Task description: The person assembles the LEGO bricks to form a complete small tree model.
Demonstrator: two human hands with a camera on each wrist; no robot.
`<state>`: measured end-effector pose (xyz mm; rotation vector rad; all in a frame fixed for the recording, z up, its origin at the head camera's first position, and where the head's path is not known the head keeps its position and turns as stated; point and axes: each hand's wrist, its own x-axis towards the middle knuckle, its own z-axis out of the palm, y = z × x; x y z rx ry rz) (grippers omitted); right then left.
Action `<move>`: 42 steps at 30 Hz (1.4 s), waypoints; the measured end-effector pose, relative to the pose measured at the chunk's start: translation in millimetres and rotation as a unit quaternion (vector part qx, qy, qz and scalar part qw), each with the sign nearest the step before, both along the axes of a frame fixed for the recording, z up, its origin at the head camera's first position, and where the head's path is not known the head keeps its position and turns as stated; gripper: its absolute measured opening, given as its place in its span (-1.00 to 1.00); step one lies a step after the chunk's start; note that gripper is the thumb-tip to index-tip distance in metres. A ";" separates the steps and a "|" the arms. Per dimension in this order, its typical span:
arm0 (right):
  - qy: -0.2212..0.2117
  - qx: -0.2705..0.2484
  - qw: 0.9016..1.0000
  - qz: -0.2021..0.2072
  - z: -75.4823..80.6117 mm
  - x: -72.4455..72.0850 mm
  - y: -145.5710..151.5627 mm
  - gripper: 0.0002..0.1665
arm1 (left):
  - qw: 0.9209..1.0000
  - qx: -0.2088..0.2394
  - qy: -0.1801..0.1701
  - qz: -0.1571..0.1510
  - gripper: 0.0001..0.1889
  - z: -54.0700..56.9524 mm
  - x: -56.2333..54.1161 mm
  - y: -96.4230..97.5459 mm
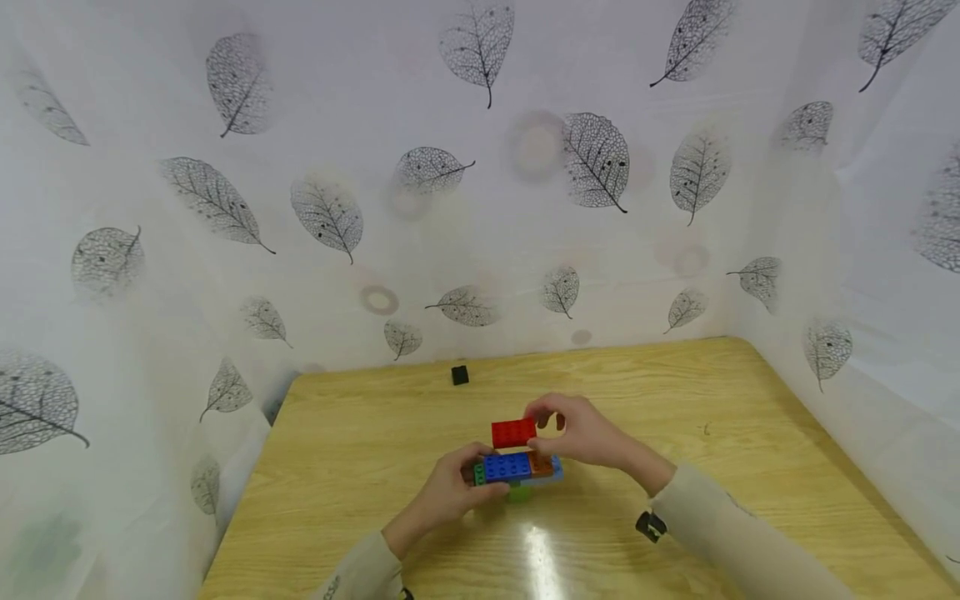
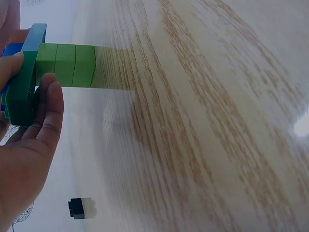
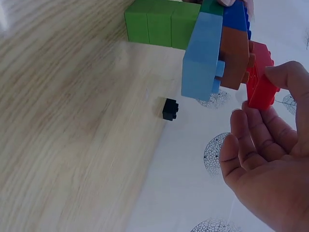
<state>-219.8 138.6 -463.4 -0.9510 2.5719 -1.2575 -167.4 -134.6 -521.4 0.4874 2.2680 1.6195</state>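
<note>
A red building brick (image 1: 513, 432) is pinched between the thumb and fingers of my right hand (image 1: 582, 432). It is held just above a built stack, by the brown brick (image 3: 234, 57) and the blue brick (image 1: 506, 466); whether it touches them I cannot tell. My left hand (image 1: 454, 487) grips the left end of that stack, at the dark green brick (image 2: 21, 94). Below the blue and brown bricks lie the dark green brick and a light blue brick (image 3: 203, 55). A column of light green bricks (image 2: 66, 65) supports them from the tabletop.
A small black brick (image 1: 460, 375) stands alone near the back edge of the wooden table (image 1: 360, 433). White curtains with a leaf print (image 1: 465, 233) hang behind the table and along both sides.
</note>
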 end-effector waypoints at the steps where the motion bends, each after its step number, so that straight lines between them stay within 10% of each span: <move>1: -0.003 -0.002 1.000 0.005 0.2 1.8 0.1 -0.69 | 1.000 0.004 0.001 -0.001 -0.60 -0.1 0.1 0.1; 42: -0.032 -0.030 0.997 0.059 -9.5 21.5 7.0 -0.66 | 0.999 -0.002 0.045 -0.005 -0.56 0.2 0.6 -0.5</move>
